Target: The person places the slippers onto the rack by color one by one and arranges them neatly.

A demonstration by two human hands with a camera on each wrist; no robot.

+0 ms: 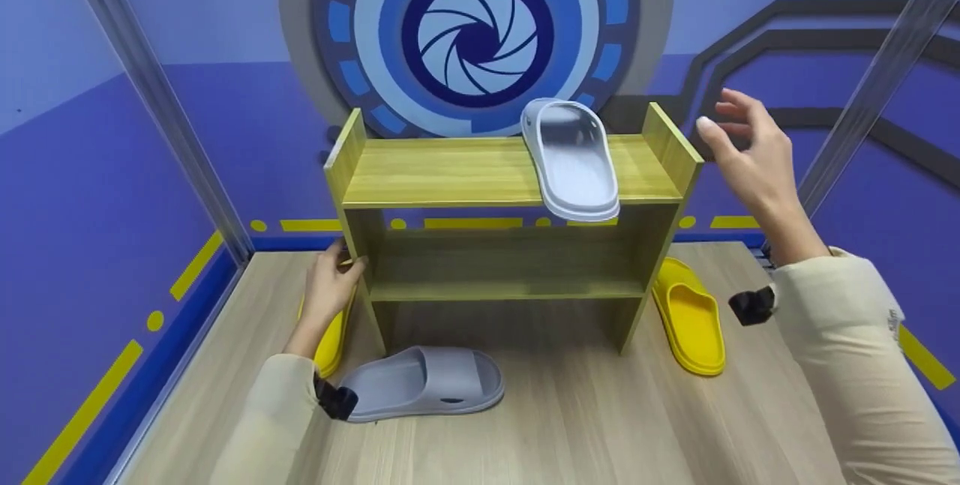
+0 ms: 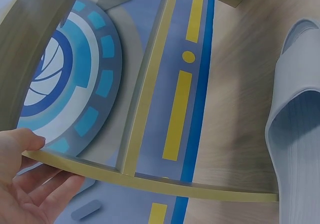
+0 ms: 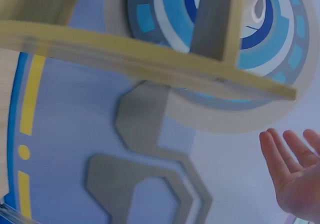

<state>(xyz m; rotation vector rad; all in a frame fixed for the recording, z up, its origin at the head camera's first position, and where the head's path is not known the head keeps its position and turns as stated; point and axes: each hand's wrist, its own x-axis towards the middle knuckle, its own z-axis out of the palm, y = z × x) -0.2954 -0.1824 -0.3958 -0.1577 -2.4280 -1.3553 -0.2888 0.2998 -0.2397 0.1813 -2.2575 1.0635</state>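
Cream sleeves [image 1: 847,372] lead to a left hand [image 1: 328,288], fingers pinching the wooden shoe rack [image 1: 442,170] at centre, and an empty right hand [image 1: 761,163], fingers loosely spread, so one-sided pulling could tilt the rack, shedding the overhanging light-grey slipper [image 1: 577,170], upper centre.

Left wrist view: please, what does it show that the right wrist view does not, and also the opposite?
Only the left wrist view shows the left hand, gripping the wooden rack, and the grey slipper.

Only the right wrist view shows the right hand, apart from the rack, and a pale curved end at the top, probably of the slipper on the top shelf.

Both share the rack, the wall's round pattern, its yellow markings and the pale wooden surface.
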